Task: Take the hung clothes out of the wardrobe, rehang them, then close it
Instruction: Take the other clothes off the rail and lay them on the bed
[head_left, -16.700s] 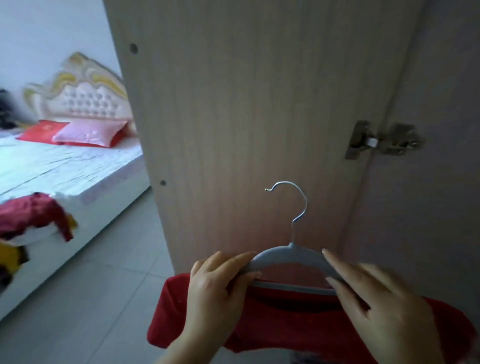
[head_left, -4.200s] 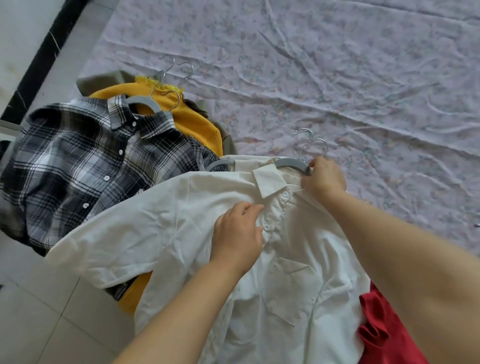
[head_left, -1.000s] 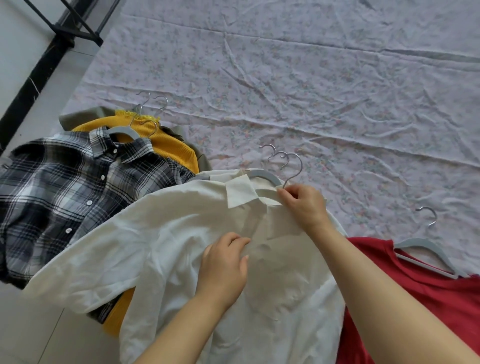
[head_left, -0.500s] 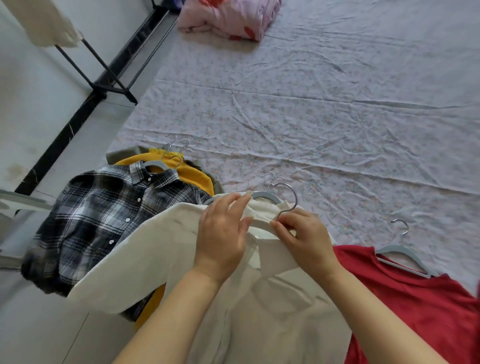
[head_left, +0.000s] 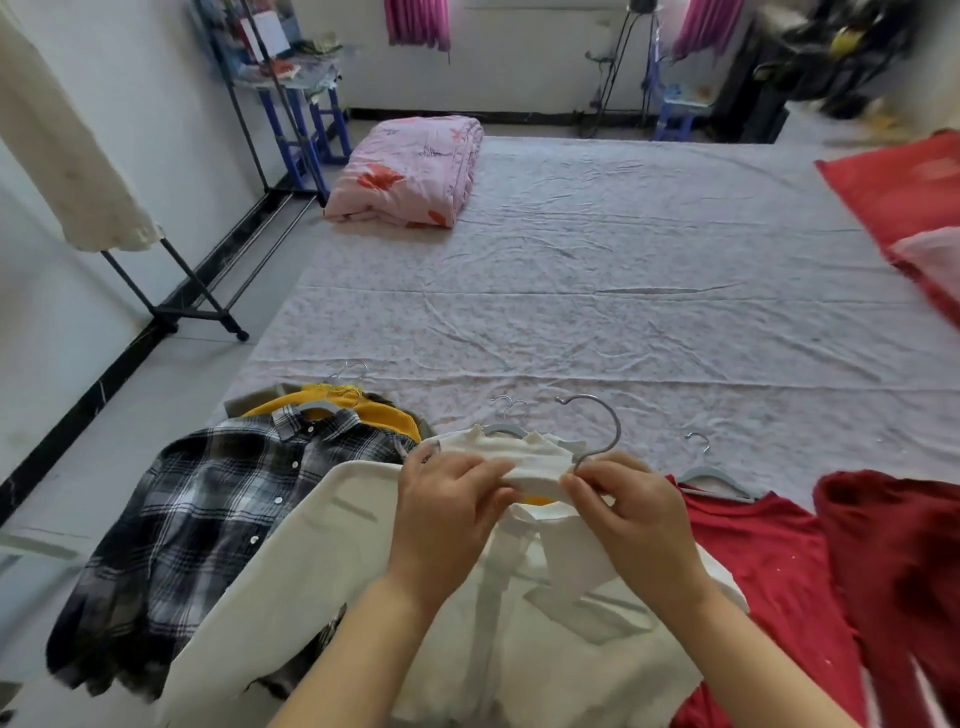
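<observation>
A white shirt (head_left: 332, 566) lies on the near edge of the bed, on top of other clothes. My left hand (head_left: 447, 514) grips its collar from the left. My right hand (head_left: 628, 514) pinches the collar beside the base of a grey hanger's metal hook (head_left: 602, 421), which stands up above my fingers. To the left lie a plaid shirt (head_left: 208, 519) and a yellow sweater (head_left: 379, 415), both on hangers. On the right a red top (head_left: 779, 571) lies on a grey hanger (head_left: 719, 475), with a darker red garment (head_left: 904, 571) beyond it.
The bed sheet (head_left: 623, 291) stretches away ahead. A folded pink quilt (head_left: 410, 171) sits at its far left corner, red and pink pillows (head_left: 914, 208) at the right. A black clothes rack (head_left: 208, 306) with a cream garment (head_left: 57, 156) stands on the floor to the left.
The view has tilted up from the clothes to take in the room. Both hands have come together on the white shirt's collar, and the hanger hook now stands higher above them.
</observation>
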